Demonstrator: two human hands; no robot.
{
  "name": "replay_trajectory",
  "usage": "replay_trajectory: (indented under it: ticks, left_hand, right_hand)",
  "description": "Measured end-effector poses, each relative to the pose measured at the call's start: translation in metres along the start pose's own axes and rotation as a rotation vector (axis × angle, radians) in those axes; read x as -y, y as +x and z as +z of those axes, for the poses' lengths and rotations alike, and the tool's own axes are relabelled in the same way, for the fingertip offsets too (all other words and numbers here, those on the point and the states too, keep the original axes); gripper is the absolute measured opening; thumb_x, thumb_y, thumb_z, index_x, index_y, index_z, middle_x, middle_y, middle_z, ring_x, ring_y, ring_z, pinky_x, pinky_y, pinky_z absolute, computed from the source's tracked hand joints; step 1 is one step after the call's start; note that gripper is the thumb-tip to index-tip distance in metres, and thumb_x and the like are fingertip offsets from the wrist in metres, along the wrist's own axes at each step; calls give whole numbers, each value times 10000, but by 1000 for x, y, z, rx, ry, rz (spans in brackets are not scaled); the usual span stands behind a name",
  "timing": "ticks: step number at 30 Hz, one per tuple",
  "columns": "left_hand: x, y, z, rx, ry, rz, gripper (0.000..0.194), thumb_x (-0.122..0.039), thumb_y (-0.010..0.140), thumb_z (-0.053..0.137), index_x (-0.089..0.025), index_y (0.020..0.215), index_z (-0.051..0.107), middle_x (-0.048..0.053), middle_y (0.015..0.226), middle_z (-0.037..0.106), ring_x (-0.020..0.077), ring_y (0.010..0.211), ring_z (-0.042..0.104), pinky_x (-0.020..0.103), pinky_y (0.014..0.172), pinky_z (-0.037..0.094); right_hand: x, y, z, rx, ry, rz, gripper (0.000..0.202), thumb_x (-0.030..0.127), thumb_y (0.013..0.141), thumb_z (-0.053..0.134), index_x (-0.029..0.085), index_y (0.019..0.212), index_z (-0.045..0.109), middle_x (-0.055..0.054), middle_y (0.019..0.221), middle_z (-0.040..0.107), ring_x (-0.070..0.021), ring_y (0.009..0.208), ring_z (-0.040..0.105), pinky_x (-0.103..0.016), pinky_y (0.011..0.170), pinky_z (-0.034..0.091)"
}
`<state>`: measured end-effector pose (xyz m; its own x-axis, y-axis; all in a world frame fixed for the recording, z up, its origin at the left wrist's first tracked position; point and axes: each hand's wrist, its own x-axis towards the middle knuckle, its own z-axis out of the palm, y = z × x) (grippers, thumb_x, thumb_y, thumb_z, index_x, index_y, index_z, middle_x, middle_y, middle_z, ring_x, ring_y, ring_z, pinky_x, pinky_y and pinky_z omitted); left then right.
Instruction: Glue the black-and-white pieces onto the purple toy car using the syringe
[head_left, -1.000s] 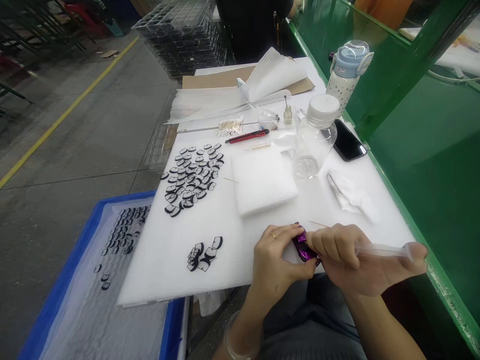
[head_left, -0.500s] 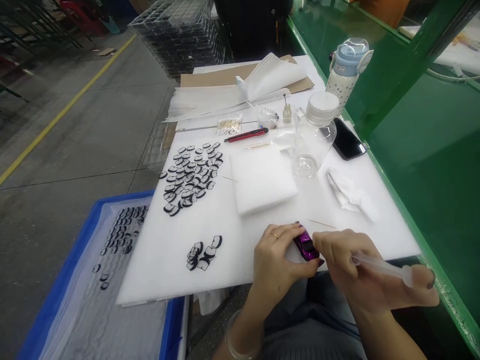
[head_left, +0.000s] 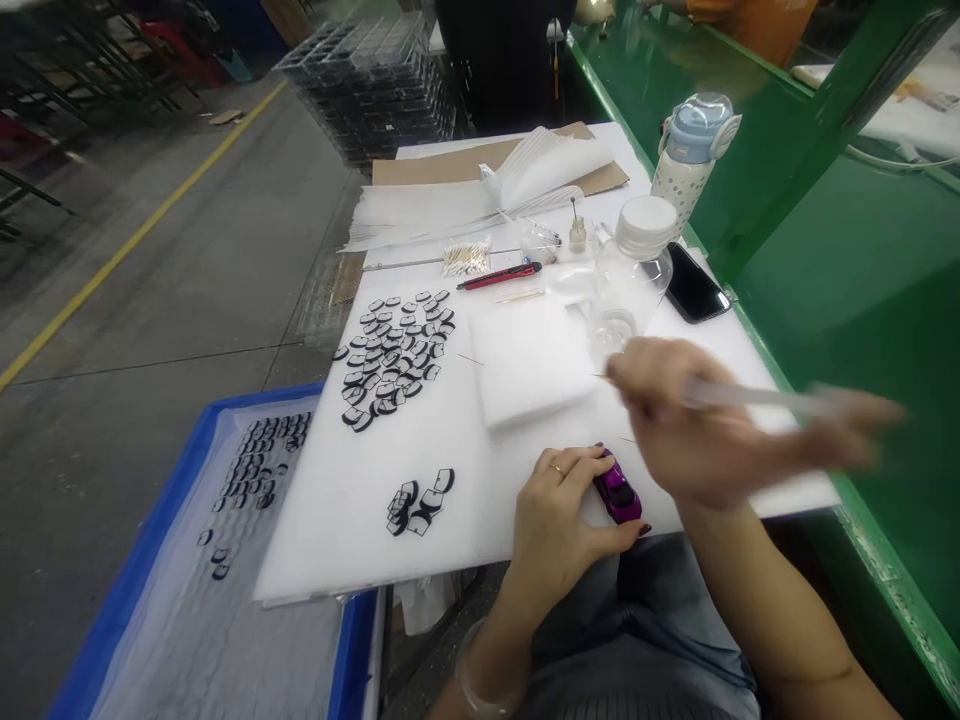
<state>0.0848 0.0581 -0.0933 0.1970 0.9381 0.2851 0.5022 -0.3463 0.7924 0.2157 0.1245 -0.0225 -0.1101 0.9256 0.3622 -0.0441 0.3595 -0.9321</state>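
Bare lane on my left, clutter ahead on my right.
Between my left hand [head_left: 559, 520] and the small cluster of pieces [head_left: 420, 503], the white table [head_left: 330, 520] is bare; the lane runs on between the larger spread [head_left: 394, 360] and the foam block [head_left: 529, 360], a thin stick [head_left: 471, 359] jutting in. Beyond my right hand [head_left: 686, 420], the clear jar [head_left: 634, 265] blocks the way, phone [head_left: 696, 285] and flask [head_left: 684, 160] close behind.

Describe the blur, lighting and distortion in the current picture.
Head view: motion blur smears the right hand and the translucent tube it holds; head view: the left hand and purple toy car look clearly sharper; head view: the white tabletop is bright, the floor dimmer; head view: the edges seem stretched, as through a wide lens.
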Motion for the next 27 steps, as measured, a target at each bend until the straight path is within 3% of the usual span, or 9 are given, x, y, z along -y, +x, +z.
replay_trajectory:
  ticks: [4, 7, 9, 11, 14, 17, 21, 25, 27]
  left_hand:
    - [3, -3, -3, 61, 29, 43, 595, -212, 565, 930, -211, 1084, 639, 55, 1169, 673, 266, 1021, 601, 431, 858, 570]
    - [4, -6, -3, 93, 75, 109, 627, -224, 613, 908, -206, 1160, 601, 73, 1218, 646, 279, 1058, 577, 447, 874, 563]
    - [3, -7, -2, 115, 120, 128, 597, -215, 660, 873, -199, 1183, 585, 91, 1250, 619, 294, 1099, 554, 470, 902, 551]
    - [1, -6, -1, 150, 162, 123, 568, -210, 704, 834, -195, 1208, 571, 108, 1284, 589, 312, 1145, 525, 496, 932, 536]
    - [-2, -7, -3, 194, 172, 119, 595, -236, 726, 815, -197, 1258, 552, 127, 1339, 542, 336, 1214, 482, 526, 989, 504]
    - [-1, -12, -14, 191, 83, 108, 620, -263, 740, 815, -217, 1294, 542, 120, 1387, 504, 312, 1251, 475, 484, 1039, 485]
    - [14, -25, -43, -30, 45, 23, 334, -240, 875, 685, -263, 1201, 616, 56, 1234, 617, 219, 1149, 571, 373, 986, 512]
    - [38, -33, -75, -437, 421, -234, 163, -268, 901, 646, -228, 1047, 703, 69, 1140, 668, 254, 1019, 626, 431, 870, 513]
    - [48, -33, -84, -526, 587, -337, 189, -327, 852, 705, -200, 990, 728, 94, 1174, 665, 297, 979, 630, 473, 817, 488]
  right_hand:
    - [-13, 10, 2, 43, 55, 70, 344, 512, 963, 453, 268, 991, 693, -24, 1041, 681, -216, 1025, 632, -399, 916, 500]
    - [-8, 2, -32, -175, -50, 18, 276, 450, 945, 515, 265, 1034, 699, -20, 1051, 692, -202, 1023, 633, -371, 924, 491]
    - [-10, 1, -62, -317, -336, 50, 265, 412, 924, 527, 227, 861, 705, -27, 870, 697, -197, 854, 646, -353, 814, 495]
    - [-21, 5, -85, -353, -724, 157, 244, 388, 875, 547, 207, 824, 704, -37, 820, 698, -207, 777, 635, -345, 724, 465]
    - [-45, 13, -100, -248, -1148, 255, 344, 438, 826, 543, 190, 978, 726, -79, 945, 720, -260, 820, 637, -360, 674, 430]
    - [-57, 14, -100, -206, -1309, 225, 359, 426, 814, 519, 178, 939, 746, -110, 987, 723, -303, 892, 647, -377, 680, 434]
    - [-49, 8, -106, -368, -1228, 183, 326, 377, 751, 505, 195, 882, 743, -85, 890, 730, -292, 884, 675, -376, 736, 462]
    - [-43, 4, -115, -477, -1118, 313, 249, 337, 698, 485, 219, 763, 694, -28, 675, 647, -246, 716, 630, -361, 692, 441]
    - [-41, 2, -117, -539, -1053, 374, 202, 303, 686, 474, 221, 714, 656, -4, 596, 558, -207, 608, 549, -347, 625, 414]
